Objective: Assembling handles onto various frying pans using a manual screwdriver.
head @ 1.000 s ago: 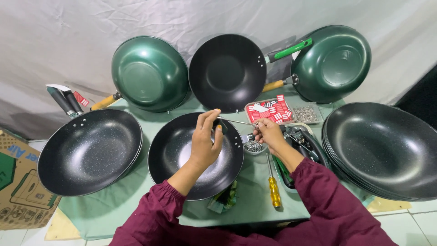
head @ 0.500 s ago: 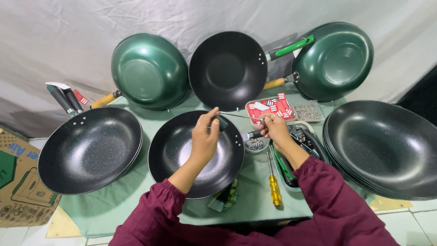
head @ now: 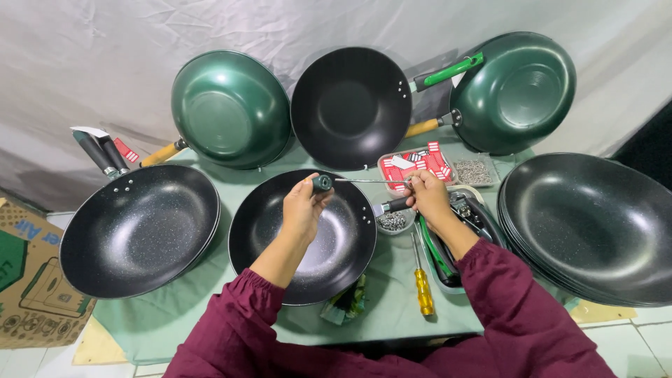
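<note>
My left hand [head: 302, 208] grips the dark green handle of a screwdriver [head: 350, 181] held level over a black speckled pan [head: 280, 241] in the middle of the table. Its thin metal shaft runs right to my right hand [head: 425, 197], whose fingertips pinch the tip, possibly with a small screw that is too small to make out. The pan's short handle stub [head: 392, 205] juts out just below my right hand. A small dish of screws [head: 392, 222] sits beside that stub.
A black pan [head: 140, 231] lies at left, a stack of black pans [head: 595, 231] at right. Two green pans [head: 231, 108] [head: 521, 91] and a black one [head: 350, 105] lean on the backdrop. A yellow screwdriver [head: 422, 283], trays of parts [head: 448, 164] and a cardboard box [head: 28, 280] are nearby.
My left hand has closed around the screwdriver handle and raised it level. My right hand has moved up slightly to pinch the shaft's tip.
</note>
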